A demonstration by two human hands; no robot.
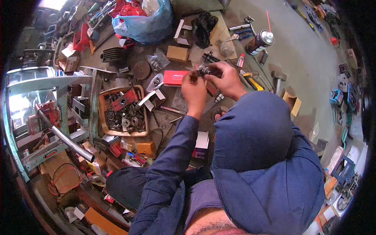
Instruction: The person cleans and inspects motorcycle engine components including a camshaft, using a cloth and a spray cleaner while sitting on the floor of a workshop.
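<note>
Both of my hands meet at a small dark metal part (204,69) near the middle of the view. My right hand (228,80) grips it between thumb and fingers. My left hand (194,92) has its fingertips closed at the part's lower left side. Just behind my left hand lies a red flat box (175,77). A small white tube with a red cap (241,60) and a yellow-and-black knife-like tool (251,80) lie to the right. A small bag of parts (156,80) is at the left.
A wooden tray (125,133) of greasy parts sits left, beside a pale green metal frame (47,80). Behind are a blue bag (143,29), cardboard box (177,53) and spray can (259,43). A hammer (279,76) lies right. My raised knee (252,129) is below my right hand.
</note>
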